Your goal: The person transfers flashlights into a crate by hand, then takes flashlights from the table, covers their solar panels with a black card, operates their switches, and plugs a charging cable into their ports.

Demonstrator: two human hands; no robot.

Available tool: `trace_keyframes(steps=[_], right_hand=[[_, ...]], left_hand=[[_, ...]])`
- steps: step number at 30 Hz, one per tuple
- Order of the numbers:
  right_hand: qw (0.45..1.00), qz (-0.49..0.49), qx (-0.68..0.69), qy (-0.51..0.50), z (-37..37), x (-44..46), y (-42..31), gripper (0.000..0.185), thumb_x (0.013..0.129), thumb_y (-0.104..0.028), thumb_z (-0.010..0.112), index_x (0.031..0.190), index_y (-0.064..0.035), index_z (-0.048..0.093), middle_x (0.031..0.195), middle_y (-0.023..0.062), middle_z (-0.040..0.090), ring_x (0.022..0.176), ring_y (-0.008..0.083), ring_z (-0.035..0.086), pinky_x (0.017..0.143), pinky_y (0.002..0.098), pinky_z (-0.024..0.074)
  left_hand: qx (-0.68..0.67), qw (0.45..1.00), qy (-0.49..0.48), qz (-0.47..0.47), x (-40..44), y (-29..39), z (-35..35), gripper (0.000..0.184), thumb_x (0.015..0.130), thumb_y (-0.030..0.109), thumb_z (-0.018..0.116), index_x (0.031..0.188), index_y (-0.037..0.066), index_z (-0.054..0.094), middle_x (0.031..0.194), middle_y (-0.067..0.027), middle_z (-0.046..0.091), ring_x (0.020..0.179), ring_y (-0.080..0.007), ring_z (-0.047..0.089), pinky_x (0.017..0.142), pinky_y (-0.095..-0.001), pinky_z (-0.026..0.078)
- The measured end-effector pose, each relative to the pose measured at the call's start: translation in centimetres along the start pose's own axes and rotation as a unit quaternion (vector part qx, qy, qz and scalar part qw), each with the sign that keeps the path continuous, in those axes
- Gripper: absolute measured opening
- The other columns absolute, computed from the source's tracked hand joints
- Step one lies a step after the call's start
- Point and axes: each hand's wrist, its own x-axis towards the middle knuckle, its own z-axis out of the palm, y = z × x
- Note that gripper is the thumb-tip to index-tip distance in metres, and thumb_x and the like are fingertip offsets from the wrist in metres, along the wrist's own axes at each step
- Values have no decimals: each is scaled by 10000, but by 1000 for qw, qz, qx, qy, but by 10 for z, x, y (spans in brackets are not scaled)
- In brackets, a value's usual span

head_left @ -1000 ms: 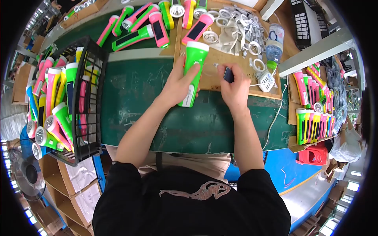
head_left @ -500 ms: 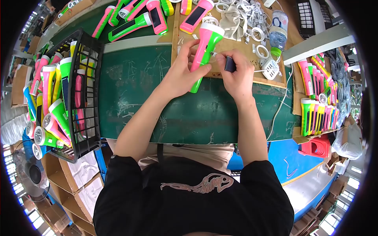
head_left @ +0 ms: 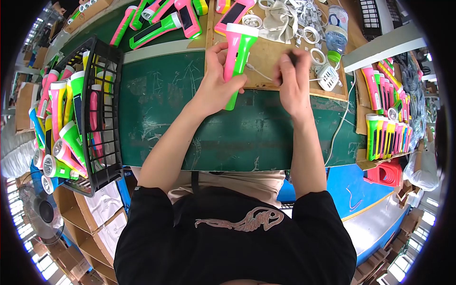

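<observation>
"Pink and green, that torch [head_left: 236, 59]: how many held?"

"One, above the desk [head_left: 213, 142], across the wooden board's [head_left: 268, 53] near edge. Its white head points toward the desk's far edge, long axis leaning slightly right."

"Hands?"

"Two. Left hand [head_left: 221, 88] wraps the torch; right hand [head_left: 295, 88], fingers curled, pinches one dark, blurred object [head_left: 292, 59]."

"Around them?"

"One bottle [head_left: 336, 33], right; one black basket [head_left: 87, 123], left."

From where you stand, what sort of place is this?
Probably a flashlight assembly or testing workshop: a black crate packed with flashlights, a left hand holding another flashlight over the green workbench, and more standing in a cardboard box.
</observation>
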Motion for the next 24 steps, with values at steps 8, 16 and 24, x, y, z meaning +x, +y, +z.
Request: trace_keyframes(steps=[8, 16, 24], right_hand=[[964, 192, 54, -178, 14, -7, -34, 260, 940, -118, 667, 1122, -23, 509, 756, 84, 701, 570, 107, 618, 506, 230, 475], [988, 52, -100, -105, 23, -18, -24, 295, 881, -139, 752, 918, -36, 478, 741, 112, 722, 684, 181, 735, 562, 274, 522], [994, 51, -30, -88, 22, -22, -17, 312, 875, -129, 761, 915, -43, 464, 700, 100, 705, 601, 158, 699, 520, 272, 497]], left_hand=[[-9, 998, -42, -35, -7, 9, 8, 767, 963, 216, 603, 1504, -17, 112, 1314, -204, 488, 1023, -194, 606, 710, -314, 550], [181, 978, -6, 107, -7, -1, 10, 678, 1029, 288, 475, 1499, -76, 148, 1351, -254, 471, 1215, -318, 548, 947, -402, 498], [130, 984, -29, 115, -10, 1, 15, 707, 1015, 282, 489, 1503, -87, 136, 1377, -281, 457, 1226, -397, 525, 1024, -442, 418]])
